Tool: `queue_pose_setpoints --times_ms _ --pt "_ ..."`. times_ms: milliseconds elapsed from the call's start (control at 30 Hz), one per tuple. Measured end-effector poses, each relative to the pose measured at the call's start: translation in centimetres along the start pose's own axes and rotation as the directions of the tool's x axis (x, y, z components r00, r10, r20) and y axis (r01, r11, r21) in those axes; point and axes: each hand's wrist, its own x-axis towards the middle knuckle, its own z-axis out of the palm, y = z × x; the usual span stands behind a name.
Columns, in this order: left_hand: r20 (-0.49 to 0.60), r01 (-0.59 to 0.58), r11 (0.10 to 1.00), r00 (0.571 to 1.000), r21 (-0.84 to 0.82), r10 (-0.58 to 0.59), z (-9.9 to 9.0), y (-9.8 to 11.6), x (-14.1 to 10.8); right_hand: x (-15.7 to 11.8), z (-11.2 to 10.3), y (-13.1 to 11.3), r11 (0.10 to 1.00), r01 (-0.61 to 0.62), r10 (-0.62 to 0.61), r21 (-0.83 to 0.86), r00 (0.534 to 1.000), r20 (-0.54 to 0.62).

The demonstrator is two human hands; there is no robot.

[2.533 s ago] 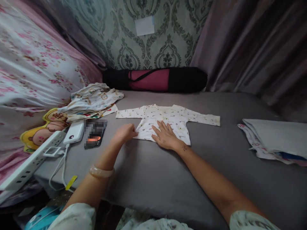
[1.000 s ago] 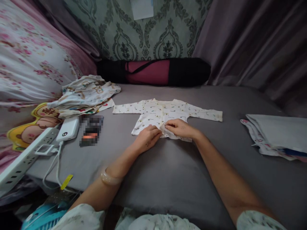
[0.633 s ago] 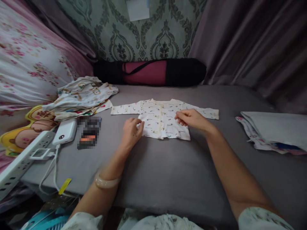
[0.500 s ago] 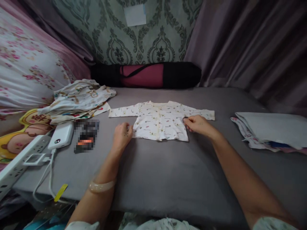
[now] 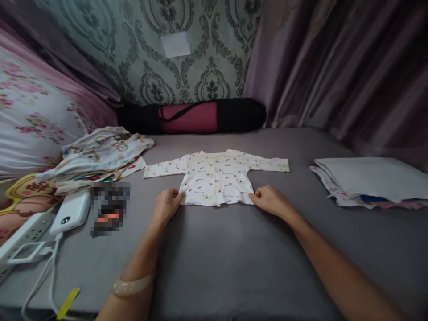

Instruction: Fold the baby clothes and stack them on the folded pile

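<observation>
A small white baby shirt (image 5: pixel 216 178) with a scattered print and a buttoned front lies flat on the grey sheet (image 5: pixel 234 258), neckline away from me and both sleeves stretched sideways. At its lower left corner, my left hand (image 5: pixel 167 205) pinches the hem between thumb and fingers. My right hand (image 5: pixel 269 199) is closed on the lower right corner in the same way. A pale bangle (image 5: pixel 133 285) circles my left wrist.
Crumpled printed clothes (image 5: pixel 103 154) lie at left, near a white power bank (image 5: pixel 72 209), a power strip (image 5: pixel 26 236) and a pixelated dark item (image 5: pixel 110 207). Folded cloths (image 5: pixel 371 178) are stacked at right. A black and maroon roll bag (image 5: pixel 190 117) lies along the wall.
My right hand has slid down the shirt's side to the bottom corner, and my left hand is at the opposite corner. The shirt's lower edge looks straighter. The camera view has shifted.
</observation>
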Motion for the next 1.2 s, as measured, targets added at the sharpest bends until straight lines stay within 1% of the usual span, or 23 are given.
queue_pose_setpoints --times_ms 133,300,400,500,567,633,667,700,733,767,800,833,867,900,933,1000,1033,1100,1200 --pt "0.032 -0.011 0.998 0.999 -0.055 0.013 -0.6 -0.4 0.1 0.6 0.0 1.1 0.999 0.013 -0.014 0.033 1.000 0.023" --pt "0.076 -0.007 0.997 0.997 -0.080 0.013 -1.4 0.0 0.0 1.6 0.5 2.6 0.997 0.037 -0.040 0.070 0.999 0.036" --pt "0.087 -0.009 0.996 0.996 -0.090 0.017 -1.6 0.2 -0.1 1.9 0.7 3.1 0.996 0.044 -0.047 0.072 0.998 0.037" --pt "0.096 -0.002 0.996 0.995 -0.090 0.011 -1.4 -0.1 0.0 1.8 0.7 3.1 0.997 0.047 -0.050 0.065 0.998 0.042" --pt "0.055 -0.010 0.998 0.998 -0.070 0.014 -1.3 -0.5 0.1 1.7 0.6 3.0 0.996 0.057 -0.060 0.069 0.998 0.032" --pt "-0.062 -0.064 0.997 0.996 -0.032 0.062 -1.1 -0.5 0.1 1.8 0.2 3.0 0.995 0.073 -0.077 0.062 0.996 0.053" --pt "-0.131 -0.112 0.994 0.985 -0.012 0.110 -1.1 -0.3 0.1 2.0 -0.1 3.0 0.995 0.084 -0.089 0.058 0.992 0.086" --pt "-0.187 -0.174 0.985 0.967 0.002 0.172 -1.0 0.2 0.1 2.4 -0.5 3.0 0.994 0.093 -0.099 0.056 0.989 0.113" --pt "-0.219 -0.249 0.969 0.945 0.008 0.244 -0.9 1.0 0.1 2.9 -0.9 2.9 0.993 0.101 -0.107 0.054 0.987 0.120" --pt "-0.222 -0.327 0.945 0.921 0.003 0.320 -0.7 2.2 0.0 3.5 -1.3 2.9 0.992 0.115 -0.119 0.049 0.989 0.091" --pt "-0.194 -0.413 0.910 0.895 -0.020 0.402 -0.5 3.6 -0.2 4.2 -1.7 2.8 0.991 0.129 -0.130 0.036 0.991 0.023" --pt "-0.147 -0.497 0.867 0.861 -0.046 0.486 -0.1 5.3 -0.4 4.9 -2.0 2.7 0.990 0.141 -0.140 0.012 0.988 -0.072" --pt "-0.083 -0.566 0.822 0.824 -0.066 0.561 0.4 7.1 -0.7 5.7 -2.2 2.5 0.988 0.152 -0.153 -0.023 0.974 -0.165" --pt "-0.032 -0.610 0.789 0.793 -0.075 0.609 1.0 9.0 -0.9 6.4 -2.2 2.3 0.985 0.160 -0.170 -0.060 0.957 -0.236" --pt "0.010 -0.651 0.755 0.757 -0.076 0.654 1.7 10.9 -1.1 7.1 -2.2 2.1 0.982 0.163 -0.183 -0.096 0.943 -0.277" --pt "0.060 -0.709 0.704 0.701 -0.043 0.710 3.4 14.2 -1.4 7.9 -1.8 1.7 0.976 0.158 -0.198 -0.150 0.931 -0.305" --pt "0.049 -0.709 0.705 0.704 -0.016 0.709 4.3 15.4 -1.4 8.2 -1.5 1.5 0.972 0.158 -0.207 -0.176 0.929 -0.307" --pt "0.003 -0.697 0.717 0.717 0.022 0.697 6.2 17.1 -1.3 8.3 -1.1 1.3 0.960 0.161 -0.229 -0.230 0.923 -0.309" --pt "-0.066 -0.692 0.721 0.718 0.038 0.693 9.0 17.9 -1.0 8.0 -0.9 1.2 0.933 0.184 -0.278 -0.309 0.915 -0.292"
